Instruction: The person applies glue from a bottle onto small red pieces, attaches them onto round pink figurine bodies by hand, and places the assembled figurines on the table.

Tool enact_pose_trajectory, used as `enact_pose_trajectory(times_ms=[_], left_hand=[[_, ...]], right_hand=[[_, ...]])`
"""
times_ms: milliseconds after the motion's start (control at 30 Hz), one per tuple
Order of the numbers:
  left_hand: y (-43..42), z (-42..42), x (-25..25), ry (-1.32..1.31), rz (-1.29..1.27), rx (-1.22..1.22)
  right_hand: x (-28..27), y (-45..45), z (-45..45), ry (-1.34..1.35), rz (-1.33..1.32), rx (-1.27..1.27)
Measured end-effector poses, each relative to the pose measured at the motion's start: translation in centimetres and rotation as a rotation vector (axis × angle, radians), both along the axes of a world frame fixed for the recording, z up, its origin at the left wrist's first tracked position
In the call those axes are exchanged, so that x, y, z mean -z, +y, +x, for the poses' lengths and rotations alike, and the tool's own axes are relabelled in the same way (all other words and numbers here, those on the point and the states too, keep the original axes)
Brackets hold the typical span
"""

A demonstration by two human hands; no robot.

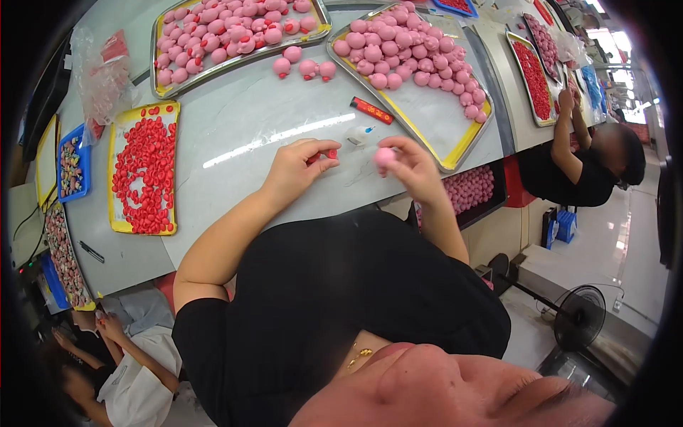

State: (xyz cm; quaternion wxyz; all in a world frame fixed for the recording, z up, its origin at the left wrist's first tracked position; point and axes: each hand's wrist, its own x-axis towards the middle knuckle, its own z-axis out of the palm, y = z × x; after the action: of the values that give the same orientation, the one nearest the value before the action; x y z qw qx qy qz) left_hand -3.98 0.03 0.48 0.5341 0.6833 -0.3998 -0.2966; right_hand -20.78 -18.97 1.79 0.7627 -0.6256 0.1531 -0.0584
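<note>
Between the fingertips of my left hand (302, 167) is a small red piece (331, 154), pinched by the thumb and forefinger. My right hand (414, 169) grips a round pink ball (385, 156) a short way to the right, apart from the red piece. Just beyond both hands lies a small clear bottle with a blue tip (361, 134). Farther out is a red bar with a dark end (372, 109). Several pink balls with red parts, among them one ball (282, 67), stand loose on the table (242, 135).
At left, a yellow-edged tray (175, 206) holds red pieces. Two metal trays of pink balls, one back left (206, 84) and one at right (447, 162), border the work area. A plastic bag (96, 78) lies far left. Other people sit at right (583, 160) and lower left (135, 377).
</note>
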Motion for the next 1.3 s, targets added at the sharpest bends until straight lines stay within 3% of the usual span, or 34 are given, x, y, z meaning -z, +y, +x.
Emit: enact_pose_trajectory(times_ms=[233, 533, 600, 667, 733, 900, 1067, 1300], left_hand=[[0.1, -0.2, 0.0, -0.209, -0.086, 0.051], [0.0, -0.1, 0.7, -0.291, -0.162, 0.057], [0.1, 0.0, 0.6, -0.319, -0.17, 0.072], [0.2, -0.1, 0.6, -0.343, -0.175, 0.088], [0.4, -0.1, 0.7, -0.142, 0.021, 0.114], [0.8, 0.0, 1.0, -0.205, -0.029, 0.146], [0.8, -0.1, 1.2, -0.359, -0.124, 0.14], [0.6, 0.0, 0.9, -0.29, -0.096, 0.12]], right_hand=[[0.8, 4.6, 2.0, -0.026, 0.086, 0.047], [1.2, 5.0, 2.2, -0.073, -0.017, 0.046], [1.1, 4.7, 2.2, -0.051, -0.26, 0.008], [1.2, 4.6, 2.1, -0.047, -0.289, 0.0], [1.2, 4.5, 2.1, -0.045, -0.32, -0.009], [1.5, 4.2, 2.6, -0.045, -0.43, -0.069], [1.3, 4.5, 2.4, 0.013, -0.282, -0.062], [1.8, 4.4, 2.3, -0.022, -0.241, -0.084]])
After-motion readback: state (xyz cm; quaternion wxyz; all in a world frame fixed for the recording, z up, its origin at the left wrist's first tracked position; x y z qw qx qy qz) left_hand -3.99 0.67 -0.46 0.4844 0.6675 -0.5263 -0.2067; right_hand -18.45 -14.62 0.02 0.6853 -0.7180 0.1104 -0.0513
